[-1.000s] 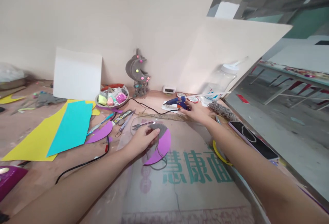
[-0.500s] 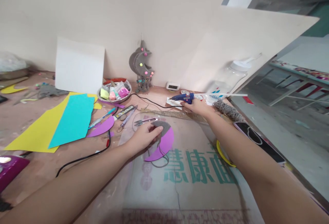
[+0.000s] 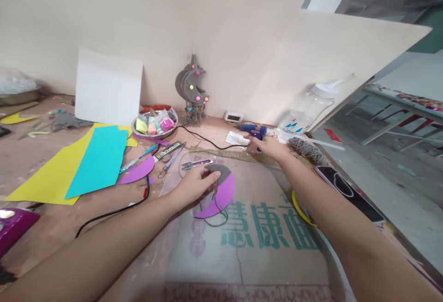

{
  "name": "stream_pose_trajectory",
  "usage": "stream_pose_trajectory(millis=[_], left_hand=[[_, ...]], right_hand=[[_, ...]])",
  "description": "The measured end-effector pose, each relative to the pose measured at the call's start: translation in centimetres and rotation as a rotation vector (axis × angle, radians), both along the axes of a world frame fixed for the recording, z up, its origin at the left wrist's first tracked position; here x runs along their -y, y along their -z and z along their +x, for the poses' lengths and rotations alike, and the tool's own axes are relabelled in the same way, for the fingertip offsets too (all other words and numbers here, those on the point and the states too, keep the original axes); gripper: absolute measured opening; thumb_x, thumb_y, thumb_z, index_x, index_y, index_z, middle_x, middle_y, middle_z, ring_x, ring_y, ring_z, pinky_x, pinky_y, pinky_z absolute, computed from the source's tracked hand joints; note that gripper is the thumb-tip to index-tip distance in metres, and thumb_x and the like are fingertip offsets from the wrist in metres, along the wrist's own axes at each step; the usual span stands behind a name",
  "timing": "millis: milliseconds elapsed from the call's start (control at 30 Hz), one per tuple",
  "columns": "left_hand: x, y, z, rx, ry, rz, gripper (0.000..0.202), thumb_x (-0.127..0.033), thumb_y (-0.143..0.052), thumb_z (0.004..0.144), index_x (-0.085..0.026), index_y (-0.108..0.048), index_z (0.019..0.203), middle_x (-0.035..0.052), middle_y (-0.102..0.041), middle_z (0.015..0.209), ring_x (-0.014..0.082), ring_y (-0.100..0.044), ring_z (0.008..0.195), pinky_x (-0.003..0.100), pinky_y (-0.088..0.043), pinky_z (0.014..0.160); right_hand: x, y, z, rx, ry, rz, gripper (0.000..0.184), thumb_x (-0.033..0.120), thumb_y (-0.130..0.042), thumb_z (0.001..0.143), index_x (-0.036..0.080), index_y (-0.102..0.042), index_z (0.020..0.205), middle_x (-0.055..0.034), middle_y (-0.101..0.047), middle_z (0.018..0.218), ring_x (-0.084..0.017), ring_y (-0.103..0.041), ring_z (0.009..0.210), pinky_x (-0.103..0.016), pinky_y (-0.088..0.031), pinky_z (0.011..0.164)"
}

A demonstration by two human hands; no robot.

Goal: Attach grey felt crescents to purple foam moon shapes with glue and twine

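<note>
My left hand point(image 3: 195, 183) pinches a purple paper crescent point(image 3: 225, 191) at its upper end, thumb on top. Grey yarn point(image 3: 218, 171) covers that upper part, and a loose strand curls below it over the plastic sheet. At the back of the table, my right hand point(image 3: 272, 148) has its fingers at the handle of a blue hot glue gun point(image 3: 254, 130), which carries a long white glue stick. The gun lies low, close to a crumpled white paper point(image 3: 236, 138). Thread snips point(image 3: 197, 165) rest just beyond my left hand.
Yellow point(image 3: 44, 177) and turquoise sheets point(image 3: 100, 161) lie left, near a bowl of clay packets point(image 3: 157, 124). A grey moon ornament point(image 3: 191, 87) hangs on the wall. A plastic bottle point(image 3: 304, 108), yarn skein point(image 3: 308, 151) and phone point(image 3: 349, 193) are right. The gun's black cord point(image 3: 204, 136) crosses the table.
My right hand has lowered the glue gun slightly toward the table, and the glue stick now slants downward to the right. The left hand and the crescent have stayed in place.
</note>
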State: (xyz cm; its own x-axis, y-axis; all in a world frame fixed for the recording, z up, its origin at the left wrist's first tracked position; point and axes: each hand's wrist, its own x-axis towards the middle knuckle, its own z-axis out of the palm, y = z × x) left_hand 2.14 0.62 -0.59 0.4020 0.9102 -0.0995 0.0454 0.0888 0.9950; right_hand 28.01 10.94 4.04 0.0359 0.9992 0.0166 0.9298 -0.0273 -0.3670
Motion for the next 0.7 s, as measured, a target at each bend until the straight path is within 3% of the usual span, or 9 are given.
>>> stream_pose_trajectory(millis=[100, 167, 233, 300, 400, 500, 700], left_hand=[[0.0, -0.2, 0.0, 0.014, -0.033, -0.02, 0.029, -0.042, -0.054, 0.079, -0.015, -0.048, 0.068, -0.0049, -0.044, 0.054, 0.0047, -0.036, 0.043, 0.018, -0.024, 0.041], [-0.1, -0.2, -0.1, 0.028, -0.064, -0.044, 0.03, -0.042, -0.056, 0.077, -0.015, -0.048, 0.069, -0.0048, -0.046, 0.053, 0.0042, -0.037, 0.042, 0.018, -0.024, 0.04], [-0.2, -0.2, -0.2, 0.048, -0.092, -0.067, 0.029, -0.041, -0.058, 0.076, -0.015, -0.048, 0.071, -0.005, -0.047, 0.053, 0.0039, -0.037, 0.041, 0.017, -0.026, 0.04], [-0.3, -0.1, -0.3, 0.06, -0.103, -0.066, 0.027, -0.04, -0.059, 0.076, -0.015, -0.049, 0.073, -0.0052, -0.048, 0.052, 0.0042, -0.038, 0.04, 0.017, -0.027, 0.04], [-0.5, 0.0, -0.5, 0.075, -0.097, -0.034, 0.023, -0.038, -0.057, 0.078, -0.017, -0.049, 0.077, -0.0059, -0.047, 0.049, 0.0051, -0.038, 0.039, 0.017, -0.028, 0.039], [-0.4, 0.0, -0.6, 0.052, -0.12, 0.027, 0.02, -0.035, -0.056, 0.079, -0.018, -0.047, 0.076, -0.006, -0.047, 0.049, 0.0057, -0.04, 0.04, 0.018, -0.028, 0.038], [-0.4, -0.3, -0.5, -0.065, -0.19, 0.116, 0.012, -0.028, -0.056, 0.076, -0.017, -0.05, 0.076, -0.0074, -0.046, 0.05, 0.0053, -0.04, 0.04, 0.017, -0.03, 0.039]], right_hand=[[1.8, -1.0, -0.7, -0.202, -0.063, 0.125, 0.043, 0.039, -0.036, 0.088, 0.013, -0.062, 0.111, -0.0093, -0.068, 0.094, -0.017, -0.06, 0.079, -0.026, -0.045, 0.068], [4.2, -1.5, -1.2, -0.38, -0.155, 0.181, 0.04, 0.04, -0.042, 0.086, 0.013, -0.065, 0.105, -0.007, -0.067, 0.08, -0.015, -0.058, 0.069, -0.025, -0.045, 0.067], [7.1, -1.5, -1.7, -0.432, -0.146, 0.162, 0.036, 0.043, -0.048, 0.083, 0.014, -0.067, 0.093, -0.0037, -0.063, 0.066, -0.014, -0.056, 0.061, -0.026, -0.045, 0.063], [10.0, -0.9, -2.1, -0.504, -0.15, 0.143, 0.032, 0.045, -0.054, 0.079, 0.016, -0.066, 0.086, -0.004, -0.065, 0.072, -0.014, -0.056, 0.06, -0.026, -0.046, 0.06], [13.4, 0.7, -2.5, -0.569, -0.227, 0.069, 0.027, 0.043, -0.054, 0.08, 0.019, -0.066, 0.082, -0.0045, -0.069, 0.085, -0.017, -0.062, 0.073, -0.03, -0.05, 0.069], [14.7, 1.8, -2.8, -0.575, -0.297, -0.023, 0.023, 0.042, -0.058, 0.078, 0.023, -0.067, 0.086, -0.0031, -0.07, 0.088, -0.02, -0.064, 0.084, -0.032, -0.051, 0.077], [14.6, 2.3, -3.7, -0.583, -0.305, -0.127, 0.025, 0.048, -0.065, 0.071, 0.024, -0.061, 0.074, -0.0022, -0.067, 0.072, -0.021, -0.063, 0.072, -0.032, -0.049, 0.064]])
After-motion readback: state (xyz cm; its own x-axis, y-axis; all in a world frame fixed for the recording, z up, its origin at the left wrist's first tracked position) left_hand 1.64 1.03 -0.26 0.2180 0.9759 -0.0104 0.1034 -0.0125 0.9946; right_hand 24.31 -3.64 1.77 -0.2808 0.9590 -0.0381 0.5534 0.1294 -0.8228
